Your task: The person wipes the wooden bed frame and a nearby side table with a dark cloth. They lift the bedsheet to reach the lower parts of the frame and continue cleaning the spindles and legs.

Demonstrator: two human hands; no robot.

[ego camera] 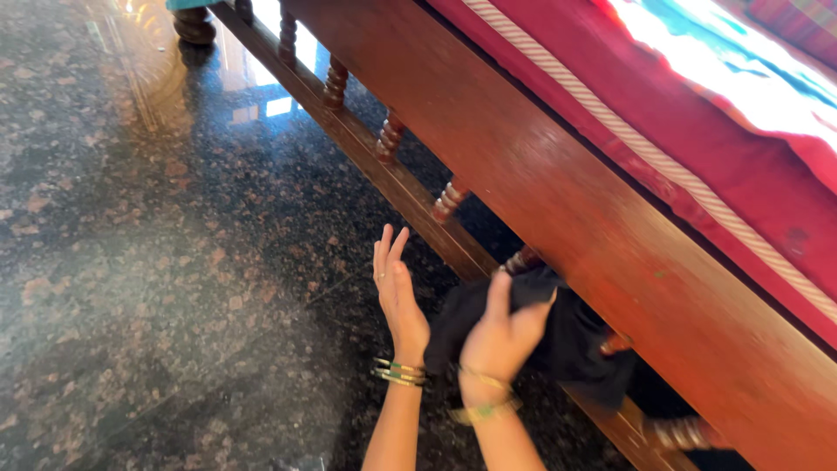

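Cloth (558,336) pressed on spindles (523,260) by right hand (504,336); left hand (397,292) flat, open, empty. Remaining spindles (390,135) untouched, judging by position.

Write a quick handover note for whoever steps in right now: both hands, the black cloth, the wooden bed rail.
Left hand: open, fingers up, empty, beside the lower rail.
Right hand: gripping the black cloth, pressed against the turned spindles between the lower rail and the bed's side board.
Done: cannot tell which spindles have been wiped.
Left: judging by position, the spindles further up and down the rail may need the cloth.
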